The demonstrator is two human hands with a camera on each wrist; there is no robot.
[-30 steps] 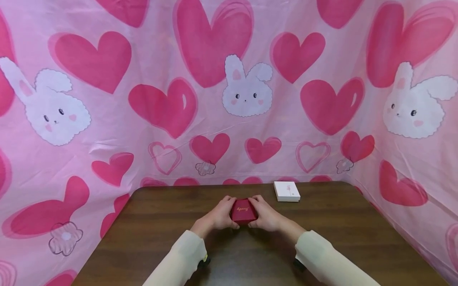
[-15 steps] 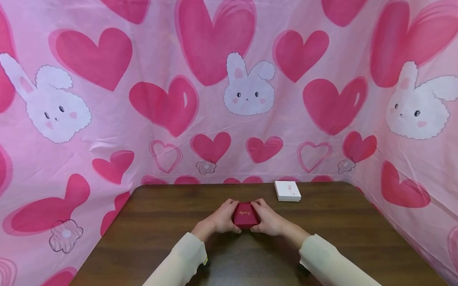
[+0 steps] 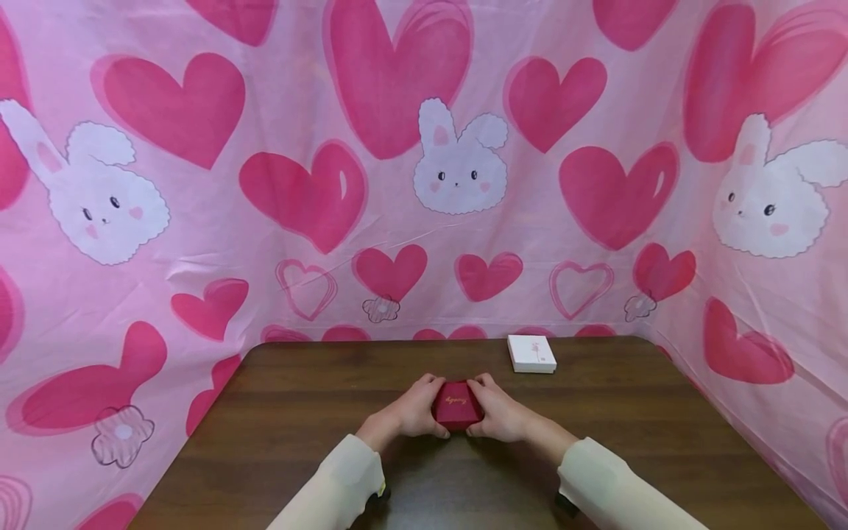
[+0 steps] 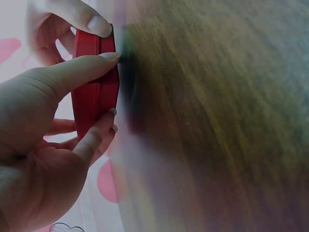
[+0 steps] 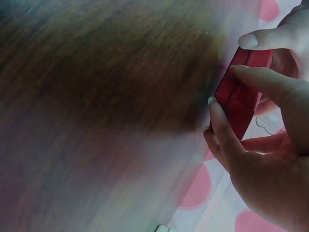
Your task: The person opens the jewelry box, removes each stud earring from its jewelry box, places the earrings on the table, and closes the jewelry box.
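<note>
A small dark red jewelry box (image 3: 457, 405) with gold lettering on its lid is held between both hands at the middle of the table. From the left, my left hand (image 3: 419, 407) grips its side, thumb on the near face and fingers toward the far side. My right hand (image 3: 501, 411) grips the opposite side in the same way. In the left wrist view the red box (image 4: 96, 82) looks shut, with a seam along its side. The right wrist view shows the box (image 5: 241, 92) close to the tabletop; whether it touches the wood I cannot tell.
A flat white box (image 3: 532, 354) with faint pink print lies at the back right of the brown wooden table (image 3: 318, 383). Pink cloth (image 3: 391, 221) with hearts and rabbits hangs behind and along both sides.
Both hands have drawn the red box a little nearer to me and slightly to the right. Their grip looks the same, and the white box stays in place.
</note>
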